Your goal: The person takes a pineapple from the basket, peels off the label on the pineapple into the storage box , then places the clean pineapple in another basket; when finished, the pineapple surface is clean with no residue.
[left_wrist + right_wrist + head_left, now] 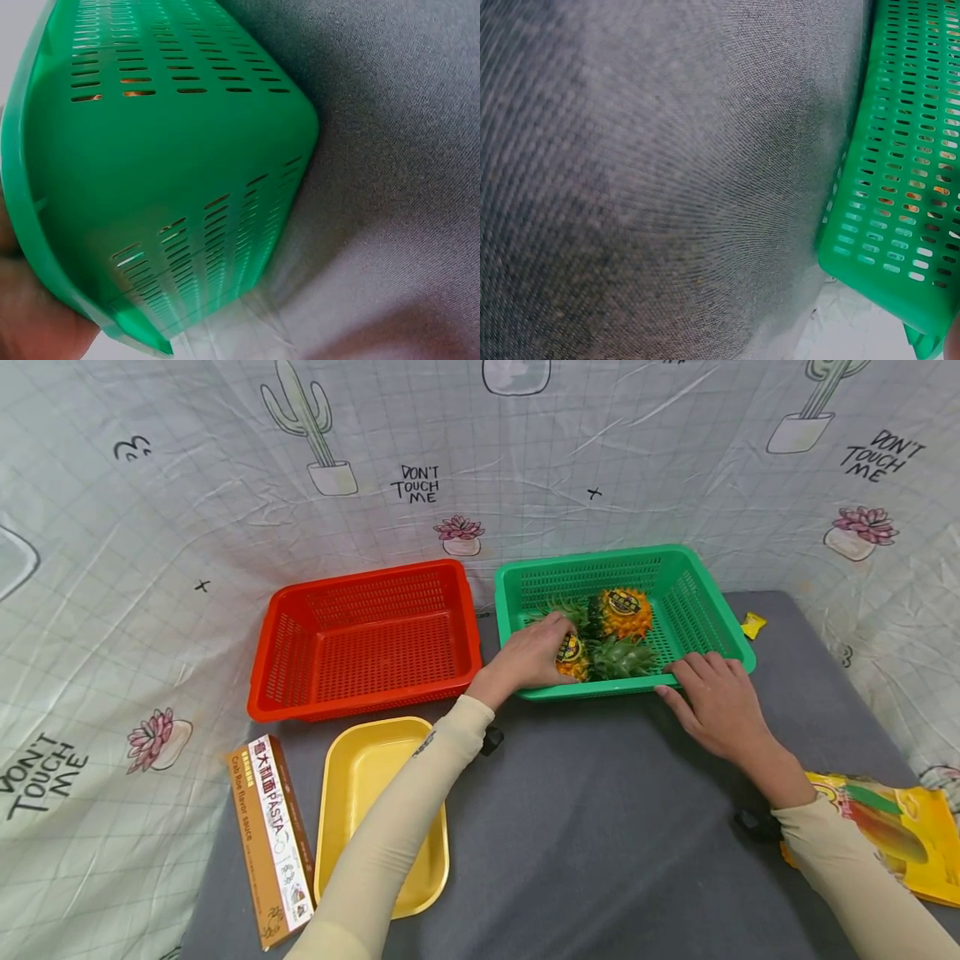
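Note:
Two small pineapples lie in the green basket (705, 602). My left hand (534, 653) reaches over the basket's front left corner. Its fingers curl round the base of the nearer pineapple (573, 662), whose leafy crown points right. Behind it is the farther pineapple (627, 614), with a dark label. My right hand (716, 702) grips the basket's front rim near the right corner, thumb outside and fingers over the edge. In the left wrist view, the basket's outer corner hides most of the left hand. Only the basket's slotted side shows clearly in the right wrist view.
A red basket (360, 693) stands left of the green one. Before it lie a yellow tray (330, 802) and a pasta box (270, 843). A yellow packet (885, 835) lies beside the right forearm; a small yellow wrapper (753, 625) is at the back right. Patterned cloth (525, 477) hangs behind.

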`<state>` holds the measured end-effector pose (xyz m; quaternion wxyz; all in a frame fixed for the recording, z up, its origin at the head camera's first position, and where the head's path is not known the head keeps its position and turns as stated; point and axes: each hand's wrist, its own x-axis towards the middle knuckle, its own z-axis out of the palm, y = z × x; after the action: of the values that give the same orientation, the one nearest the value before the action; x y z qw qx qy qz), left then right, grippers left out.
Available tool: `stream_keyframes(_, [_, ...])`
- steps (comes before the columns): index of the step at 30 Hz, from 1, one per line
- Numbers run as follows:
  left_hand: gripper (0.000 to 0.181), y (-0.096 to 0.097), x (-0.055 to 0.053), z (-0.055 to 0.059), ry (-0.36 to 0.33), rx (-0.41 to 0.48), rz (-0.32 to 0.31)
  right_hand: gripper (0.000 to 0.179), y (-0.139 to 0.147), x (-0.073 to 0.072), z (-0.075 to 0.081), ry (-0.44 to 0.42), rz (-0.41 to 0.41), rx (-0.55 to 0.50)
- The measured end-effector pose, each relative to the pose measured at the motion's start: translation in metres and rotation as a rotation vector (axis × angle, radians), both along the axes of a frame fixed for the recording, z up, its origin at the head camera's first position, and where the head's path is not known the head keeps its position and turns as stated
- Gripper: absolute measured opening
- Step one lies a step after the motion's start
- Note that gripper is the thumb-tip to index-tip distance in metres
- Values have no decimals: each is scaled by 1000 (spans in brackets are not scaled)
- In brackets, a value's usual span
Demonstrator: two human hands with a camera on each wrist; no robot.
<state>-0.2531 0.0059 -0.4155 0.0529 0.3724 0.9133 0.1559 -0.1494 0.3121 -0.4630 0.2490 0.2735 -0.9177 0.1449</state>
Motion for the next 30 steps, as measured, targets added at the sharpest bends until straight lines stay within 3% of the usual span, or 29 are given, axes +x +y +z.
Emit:
stream_keyframes(16, [77, -4, 1, 6, -33, 46, 10, 43, 0, -1, 0, -5, -1, 8])
stream_keyframes(30, [75, -9, 1, 15, -54, 86, -10, 36, 1, 1, 1, -1, -2, -2])
